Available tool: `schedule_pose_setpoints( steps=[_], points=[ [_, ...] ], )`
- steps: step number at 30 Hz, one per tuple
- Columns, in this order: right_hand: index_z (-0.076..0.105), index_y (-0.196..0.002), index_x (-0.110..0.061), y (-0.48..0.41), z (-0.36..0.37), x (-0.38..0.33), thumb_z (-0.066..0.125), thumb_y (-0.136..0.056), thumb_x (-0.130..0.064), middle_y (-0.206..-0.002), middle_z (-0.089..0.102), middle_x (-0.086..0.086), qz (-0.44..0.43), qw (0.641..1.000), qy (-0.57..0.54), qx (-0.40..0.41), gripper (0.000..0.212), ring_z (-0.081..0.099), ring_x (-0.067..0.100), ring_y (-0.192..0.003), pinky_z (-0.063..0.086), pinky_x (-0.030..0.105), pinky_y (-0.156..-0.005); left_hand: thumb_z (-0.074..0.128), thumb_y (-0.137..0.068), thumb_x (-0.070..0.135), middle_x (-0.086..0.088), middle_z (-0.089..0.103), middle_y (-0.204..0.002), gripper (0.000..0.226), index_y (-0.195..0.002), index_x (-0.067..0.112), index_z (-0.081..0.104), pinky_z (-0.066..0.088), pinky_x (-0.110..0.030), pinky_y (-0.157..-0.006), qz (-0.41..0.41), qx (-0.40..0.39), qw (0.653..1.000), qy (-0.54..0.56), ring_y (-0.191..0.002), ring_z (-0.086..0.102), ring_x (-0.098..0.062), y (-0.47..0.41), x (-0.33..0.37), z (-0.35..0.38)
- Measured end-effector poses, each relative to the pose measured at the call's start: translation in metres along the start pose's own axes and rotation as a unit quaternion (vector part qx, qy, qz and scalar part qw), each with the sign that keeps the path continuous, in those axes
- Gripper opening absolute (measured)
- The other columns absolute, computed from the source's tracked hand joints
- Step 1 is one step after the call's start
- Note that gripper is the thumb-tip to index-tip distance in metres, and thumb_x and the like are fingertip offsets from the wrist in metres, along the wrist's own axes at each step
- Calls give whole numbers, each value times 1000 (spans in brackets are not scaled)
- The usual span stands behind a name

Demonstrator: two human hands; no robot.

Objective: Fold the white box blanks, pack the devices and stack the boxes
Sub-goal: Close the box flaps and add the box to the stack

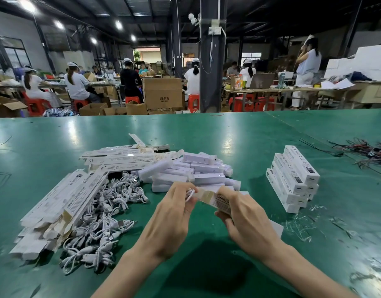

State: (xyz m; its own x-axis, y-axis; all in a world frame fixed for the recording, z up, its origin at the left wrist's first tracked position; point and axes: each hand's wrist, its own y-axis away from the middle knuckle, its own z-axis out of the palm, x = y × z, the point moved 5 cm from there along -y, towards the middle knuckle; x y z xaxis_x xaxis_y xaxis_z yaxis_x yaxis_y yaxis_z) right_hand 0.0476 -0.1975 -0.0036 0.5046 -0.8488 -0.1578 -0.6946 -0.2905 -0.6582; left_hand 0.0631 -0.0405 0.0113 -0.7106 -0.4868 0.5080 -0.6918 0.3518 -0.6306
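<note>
Just above the near edge of the green table, centre of view: one folded white box, held off the surface. Long axis runs from upper left to lower right. The open end, with its brown-lined flap up, is at the upper left.

Right hand is wrapped round the box body, fingers curled under it. Left hand pinches a small coiled cable just beside the open mouth, so it is the hand nearer the opening.

Judgement: the cable must go in along the box axis, toward the right hand.

Surroundings:
- loose devices heaped just beyond the hands
- cable heap and flat blanks to the left
- finished stack to the right, well apart from the hands
</note>
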Motion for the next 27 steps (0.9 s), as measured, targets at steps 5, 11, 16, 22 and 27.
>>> schedule_pose_setpoints(
  steps=[5,11,16,22,27],
  points=[
    [40,-110,-16,0,0,-3,88,-59,-1,-71,58,2,-9,1000,25,4,72,44,21,-55,30,23,-54,27,-101,39,10,47,-109,41,-134,23,45,30,-5,-92,-3,-10,1000,-6,-106,47,3,-1,-5,-1],
    [40,-112,-15,1,-1,-4,84,-61,3,-72,58,2,-19,1000,11,8,69,44,19,-57,37,23,-53,49,-96,13,9,49,-104,42,-138,12,51,37,-7,-89,52,-11,999,5,-101,48,7,-3,2,0],
    [39,-113,-16,1,0,-3,83,-64,2,-73,59,3,-9,1000,0,-6,68,46,22,-56,35,24,-56,61,-92,24,13,66,-100,15,-104,27,53,50,-27,-83,5,9,998,62,-95,63,-1,1,-8,0],
    [41,-112,-17,0,-1,-3,85,-61,1,-71,57,2,-4,1000,8,1,70,46,22,-57,31,29,-57,68,-88,13,14,70,-99,12,-101,14,69,53,-27,-81,-2,16,997,76,-91,66,-5,-2,-9,2],
    [41,-110,-17,0,0,-5,85,-57,3,-71,56,2,-19,1000,20,-3,72,38,16,-61,30,29,-60,72,-85,7,9,68,-95,13,-94,14,76,52,-24,-80,-41,42,994,92,-90,65,-9,-3,-11,2]
  ],
)
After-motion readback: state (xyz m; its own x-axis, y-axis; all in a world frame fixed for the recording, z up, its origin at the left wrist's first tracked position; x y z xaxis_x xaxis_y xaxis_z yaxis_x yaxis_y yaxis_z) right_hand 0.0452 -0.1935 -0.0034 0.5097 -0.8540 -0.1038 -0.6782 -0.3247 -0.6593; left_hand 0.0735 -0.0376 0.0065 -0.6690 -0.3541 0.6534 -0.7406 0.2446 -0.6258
